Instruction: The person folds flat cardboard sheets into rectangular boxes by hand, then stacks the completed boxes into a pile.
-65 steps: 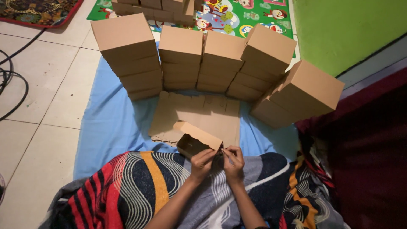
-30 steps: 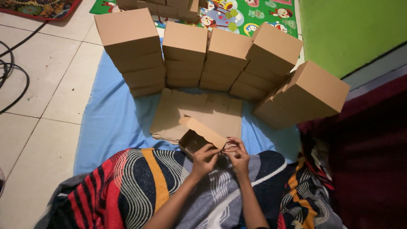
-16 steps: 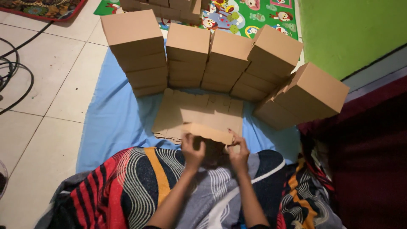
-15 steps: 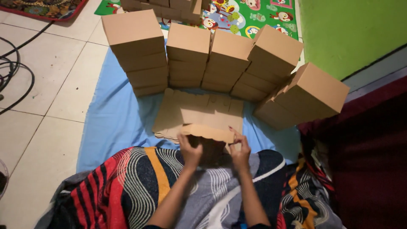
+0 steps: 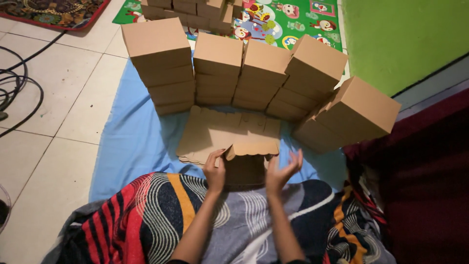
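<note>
Two hands — left hand (image 5: 215, 170), right hand (image 5: 281, 168) — partly hide a cardboard box (image 5: 246, 164)

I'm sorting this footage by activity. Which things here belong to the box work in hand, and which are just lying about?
In the job:
- small brown box, left hand gripping it, right hand open beside it
- flat cardboard blanks
- stacked finished boxes

Lying about:
- black cables
- green play mat
- striped blanket

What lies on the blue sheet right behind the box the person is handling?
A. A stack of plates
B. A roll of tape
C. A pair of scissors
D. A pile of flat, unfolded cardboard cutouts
D: a pile of flat cardboard blanks lies on the blue sheet, just beyond the half-folded box between the left hand and right hand.
</note>
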